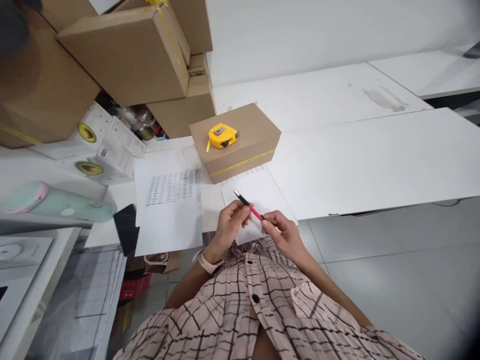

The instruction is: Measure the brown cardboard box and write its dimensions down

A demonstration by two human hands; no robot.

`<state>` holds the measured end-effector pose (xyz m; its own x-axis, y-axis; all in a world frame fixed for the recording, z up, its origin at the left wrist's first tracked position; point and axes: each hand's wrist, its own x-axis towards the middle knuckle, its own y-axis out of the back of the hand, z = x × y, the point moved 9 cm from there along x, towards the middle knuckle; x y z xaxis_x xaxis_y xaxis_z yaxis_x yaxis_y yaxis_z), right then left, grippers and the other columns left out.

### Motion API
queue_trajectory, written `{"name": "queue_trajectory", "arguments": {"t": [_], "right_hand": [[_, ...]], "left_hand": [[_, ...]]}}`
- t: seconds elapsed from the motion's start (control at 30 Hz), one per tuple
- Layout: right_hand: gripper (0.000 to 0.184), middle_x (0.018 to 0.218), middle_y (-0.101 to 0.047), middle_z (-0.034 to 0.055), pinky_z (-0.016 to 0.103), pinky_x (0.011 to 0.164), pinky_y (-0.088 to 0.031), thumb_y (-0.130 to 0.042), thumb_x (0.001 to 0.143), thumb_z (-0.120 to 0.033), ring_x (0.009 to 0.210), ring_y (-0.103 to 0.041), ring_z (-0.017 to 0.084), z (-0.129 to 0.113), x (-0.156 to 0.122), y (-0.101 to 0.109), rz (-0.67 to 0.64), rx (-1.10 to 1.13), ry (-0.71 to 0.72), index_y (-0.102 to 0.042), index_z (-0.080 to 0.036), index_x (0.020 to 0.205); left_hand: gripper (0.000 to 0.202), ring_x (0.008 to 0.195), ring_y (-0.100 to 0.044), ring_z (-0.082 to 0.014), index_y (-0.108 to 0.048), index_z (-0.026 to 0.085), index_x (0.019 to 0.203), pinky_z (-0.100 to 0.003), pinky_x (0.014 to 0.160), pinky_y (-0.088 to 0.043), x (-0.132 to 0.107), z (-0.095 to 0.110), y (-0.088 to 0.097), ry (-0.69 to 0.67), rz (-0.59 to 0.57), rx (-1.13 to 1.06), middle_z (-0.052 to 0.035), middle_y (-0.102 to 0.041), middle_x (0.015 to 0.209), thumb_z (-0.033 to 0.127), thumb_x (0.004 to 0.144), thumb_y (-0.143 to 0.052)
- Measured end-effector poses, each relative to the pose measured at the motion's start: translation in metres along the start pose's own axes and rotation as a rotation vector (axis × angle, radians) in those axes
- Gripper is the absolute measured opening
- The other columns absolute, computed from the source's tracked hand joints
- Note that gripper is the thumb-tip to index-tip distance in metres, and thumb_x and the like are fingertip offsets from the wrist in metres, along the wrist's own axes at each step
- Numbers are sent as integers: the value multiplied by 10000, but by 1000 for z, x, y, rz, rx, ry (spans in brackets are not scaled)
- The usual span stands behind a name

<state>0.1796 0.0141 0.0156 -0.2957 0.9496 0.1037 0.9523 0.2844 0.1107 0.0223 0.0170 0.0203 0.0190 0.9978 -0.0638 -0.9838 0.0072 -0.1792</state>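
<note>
Both my hands hold a red and black pen point(248, 204) over the near edge of the white table point(375, 160). My left hand point(230, 225), with a pink watch on its wrist, has its fingers curled round the pen's middle. My right hand point(282, 232) pinches the pen's red rear end. The pen's silver tip points away from me toward a small brown cardboard box point(243, 145). A yellow tape measure point(222, 136) lies on top of that box. Beneath my hands lies a white sheet of paper point(262, 192).
A printed sheet point(168, 200) lies left of my hands. Large cardboard boxes point(127, 55) are stacked at the back left, with white product boxes point(97, 145) below them. A mint bottle point(56, 202) lies at the left. A dark phone-like object point(125, 227) sits at the table edge.
</note>
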Motion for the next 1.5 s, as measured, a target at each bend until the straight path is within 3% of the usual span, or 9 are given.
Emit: {"name": "queue_trajectory", "arguments": {"t": [0.13, 0.33, 0.4, 0.53, 0.7, 0.97, 1.07, 1.2, 1.5], "right_hand": [[290, 775, -673, -11, 307, 695, -515, -612, 975, -392, 709, -639, 150, -17, -3, -27, -92, 34, 80, -615, -276, 1242], [399, 869, -667, 8, 325, 720, -522, -824, 797, -417, 776, -624, 165, -53, 3, -42, -46, -54, 380, -672, -276, 1138], [168, 719, -609, -21, 285, 608, -466, -749, 870, -389, 631, -555, 127, -50, 11, -26, 175, -73, 354, -666, -247, 903], [397, 544, -463, -59, 252, 457, -343, -589, 938, -574, 446, -392, 89, -18, 37, 10, 470, 255, 73, -546, -232, 742], [459, 639, -612, -4, 265, 509, -436, -639, 849, -682, 560, -558, 126, -7, 88, -7, 75, 680, -178, -641, -224, 881], [334, 488, -264, -110, 234, 475, -346, -793, 769, -270, 440, -246, 75, -9, 125, -66, -142, 1031, -242, -476, -239, 669], [160, 511, -388, -96, 253, 517, -379, -749, 790, -312, 472, -343, 91, 13, 139, -87, -175, 936, -307, -611, -236, 820], [376, 672, -621, -12, 292, 656, -457, -790, 728, -529, 657, -560, 140, 49, 156, -93, -154, 666, -282, -635, -212, 854], [364, 743, -584, -27, 282, 678, -439, -687, 810, -560, 692, -519, 127, 72, 167, -69, 48, 124, 17, -572, -217, 845]], "left_hand": [[377, 541, -530, -92, -673, 157, 858, -222, 522, -425, -11, -7, 11, 71, 118, -251, 12, -604, 653, 524, 839, -759], [391, 546, -577, -102, -629, 169, 788, -245, 580, -498, -5, 6, 1, 55, 76, -313, 16, -613, 680, 542, 879, -705], [382, 650, -641, -133, -654, 171, 841, -274, 676, -542, 3, 3, -2, 30, 30, -172, -12, -668, 762, 548, 896, -678], [422, 1177, -651, -299, -686, 163, 1119, -495, 1068, -473, 23, -13, 6, -139, -27, 603, -147, -716, 1201, 537, 954, -585], [757, 1572, -145, -375, -365, 97, 1539, -633, 1252, -123, 32, -56, 21, -258, -81, 1406, -233, -250, 1663, 577, 974, -517], [849, 1582, -83, -360, -261, 75, 1582, -614, 1264, -97, 32, -68, 21, -260, -106, 1516, -231, -205, 1677, 622, 970, -476], [865, 1584, -88, -350, -230, 84, 1594, -615, 1262, -107, 35, -67, 22, -219, -107, 1497, -220, -213, 1678, 604, 960, -504], [829, 1578, -140, -344, -236, 99, 1588, -617, 1258, -140, 37, -66, 24, -231, -76, 1441, -216, -232, 1674, 582, 963, -489], [723, 1544, -252, -377, -366, 40, 1493, -592, 1245, -252, 35, -63, 35, -285, 65, 1358, -272, -354, 1605, 519, 970, -506]]}}
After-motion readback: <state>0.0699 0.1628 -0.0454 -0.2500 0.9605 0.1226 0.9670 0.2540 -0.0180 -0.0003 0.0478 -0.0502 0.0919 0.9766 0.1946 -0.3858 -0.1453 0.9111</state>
